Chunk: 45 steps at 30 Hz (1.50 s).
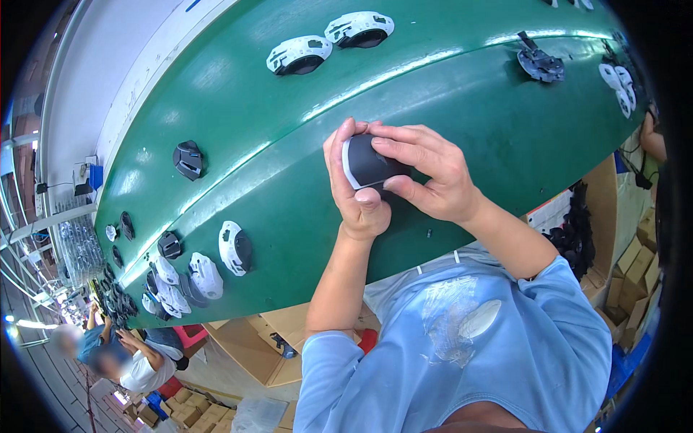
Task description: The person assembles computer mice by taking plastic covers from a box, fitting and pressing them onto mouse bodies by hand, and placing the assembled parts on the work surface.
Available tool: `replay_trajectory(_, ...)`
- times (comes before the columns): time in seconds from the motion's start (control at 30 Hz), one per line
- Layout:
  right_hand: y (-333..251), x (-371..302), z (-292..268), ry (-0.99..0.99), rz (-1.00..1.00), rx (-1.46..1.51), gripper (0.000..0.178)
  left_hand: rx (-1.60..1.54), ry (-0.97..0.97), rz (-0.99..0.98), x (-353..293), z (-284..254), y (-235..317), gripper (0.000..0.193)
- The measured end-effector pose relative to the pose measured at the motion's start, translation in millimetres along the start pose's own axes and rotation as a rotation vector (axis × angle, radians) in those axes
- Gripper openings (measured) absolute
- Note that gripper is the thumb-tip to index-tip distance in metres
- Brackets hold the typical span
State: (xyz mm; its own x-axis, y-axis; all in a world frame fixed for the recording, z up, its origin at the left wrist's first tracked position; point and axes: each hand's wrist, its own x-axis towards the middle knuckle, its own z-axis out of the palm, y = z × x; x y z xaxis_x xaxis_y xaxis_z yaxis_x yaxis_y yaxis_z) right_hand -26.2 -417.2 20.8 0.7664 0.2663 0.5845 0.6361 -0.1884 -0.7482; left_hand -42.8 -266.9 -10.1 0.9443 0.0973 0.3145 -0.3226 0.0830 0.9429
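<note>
Above the green table, both hands grip a computer mouse (369,160) with a smooth black top and a white rim along its left side. My left hand (355,195) is wrapped round the white-rimmed side, its thumb at the near end. From the right, my right hand (433,162) lays its fingers over the black top, with the thumb on the near edge. The underside of the mouse is hidden. Lower left of my hands, a white and black mouse shell (231,249) lies on the table.
On the green table (317,267) lie two white and black shells (299,56) at the far side, a black mouse part (188,160) at left, a cluster of white shells (170,292), and a dark part (540,63) at right. Cardboard boxes (249,346) stand below. Other people sit lower left.
</note>
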Motion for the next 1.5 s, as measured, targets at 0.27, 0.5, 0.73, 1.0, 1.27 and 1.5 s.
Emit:
replay_trajectory(0.27,-0.8,-31.6,23.0,-0.139,0.091,-0.077,0.058,-0.056,0.053,-0.016,-4.7,1.3,-8.1,0.095)
replay_trajectory(0.5,0.8,-27.5,13.5,0.165,0.356,0.275,0.046,-0.877,0.073,-0.253,16.1,2.2,13.2,0.073)
replay_trajectory(0.73,7.5,-30.8,18.5,-0.060,0.708,0.854,0.040,-0.919,0.040,-0.189,14.5,-3.3,5.6,0.060)
replay_trajectory(1.0,9.5,-22.4,16.8,-0.177,0.499,0.365,0.071,-0.767,0.114,-0.183,9.6,-2.8,15.4,0.064)
replay_trajectory(1.27,-13.4,4.6,24.1,-0.103,0.329,0.595,0.051,0.021,0.239,0.062,-8.3,-14.8,35.3,0.063)
replay_trajectory(1.5,-8.0,13.7,42.3,-0.074,0.386,0.695,0.052,0.339,0.298,-0.018,7.7,-35.8,44.3,0.049)
